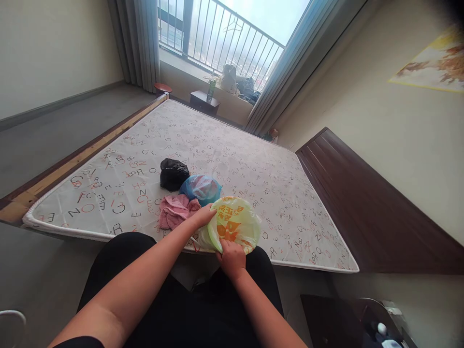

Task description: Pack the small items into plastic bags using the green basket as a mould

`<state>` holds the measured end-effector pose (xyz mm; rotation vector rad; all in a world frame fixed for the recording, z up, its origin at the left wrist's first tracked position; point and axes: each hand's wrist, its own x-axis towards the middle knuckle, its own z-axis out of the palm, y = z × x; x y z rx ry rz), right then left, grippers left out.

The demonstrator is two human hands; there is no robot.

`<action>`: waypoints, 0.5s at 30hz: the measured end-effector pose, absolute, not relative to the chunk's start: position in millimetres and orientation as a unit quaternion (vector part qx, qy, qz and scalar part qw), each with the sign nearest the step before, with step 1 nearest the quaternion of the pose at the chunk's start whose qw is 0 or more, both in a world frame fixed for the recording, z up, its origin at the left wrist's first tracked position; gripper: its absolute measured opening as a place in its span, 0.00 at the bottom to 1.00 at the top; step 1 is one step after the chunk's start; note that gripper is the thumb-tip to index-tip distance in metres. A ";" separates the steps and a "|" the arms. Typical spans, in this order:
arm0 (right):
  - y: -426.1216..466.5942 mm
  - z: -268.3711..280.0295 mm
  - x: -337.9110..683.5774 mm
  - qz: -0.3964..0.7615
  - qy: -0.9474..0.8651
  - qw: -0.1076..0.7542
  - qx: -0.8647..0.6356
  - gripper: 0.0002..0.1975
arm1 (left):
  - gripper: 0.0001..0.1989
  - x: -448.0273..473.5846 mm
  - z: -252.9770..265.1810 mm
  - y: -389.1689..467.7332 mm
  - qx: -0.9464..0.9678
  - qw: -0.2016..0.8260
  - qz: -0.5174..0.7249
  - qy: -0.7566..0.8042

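A pale yellow-green plastic bag (250, 227) with orange printing is spread round and wide at the mattress's near edge, above my knees. My left hand (203, 216) grips its upper left rim. Lower down, my right hand (232, 256) is closed on the near rim, its fingers over the edge. A crumpled pink towel (173, 212) lies just left of the bag. Behind it sit a blue see-through plastic bag (203, 188) with something pinkish inside and a bunched black plastic bag (174, 174). What the yellow-green bag contains, if anything, I cannot make out.
The letter-printed mattress (232, 145) fills the middle, with a wooden bed rail (72, 150) on the left and a dark headboard (380, 212) on the right. A nightstand (203, 100) stands beyond, below the window. Another dark cabinet (326, 319) is at the lower right.
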<state>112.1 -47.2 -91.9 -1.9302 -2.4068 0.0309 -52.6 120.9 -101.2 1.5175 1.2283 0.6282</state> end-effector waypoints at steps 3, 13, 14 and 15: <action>-47.2 -91.8 112.0 0.009 -0.780 0.032 -0.624 0.10 | 0.18 -52.8 -98.9 120.3 0.634 0.519 0.261 0.510; -47.5 -90.9 111.8 -0.004 -0.784 0.040 -0.620 0.10 | 0.17 -53.8 -86.3 117.3 0.639 0.517 0.259 0.507; -47.5 -91.1 111.9 -0.006 -0.784 0.043 -0.619 0.10 | 0.17 -53.9 -85.9 117.1 0.639 0.517 0.260 0.506; -47.5 -91.2 111.9 -0.007 -0.785 0.046 -0.618 0.10 | 0.17 -53.8 -85.7 117.1 0.639 0.517 0.260 0.507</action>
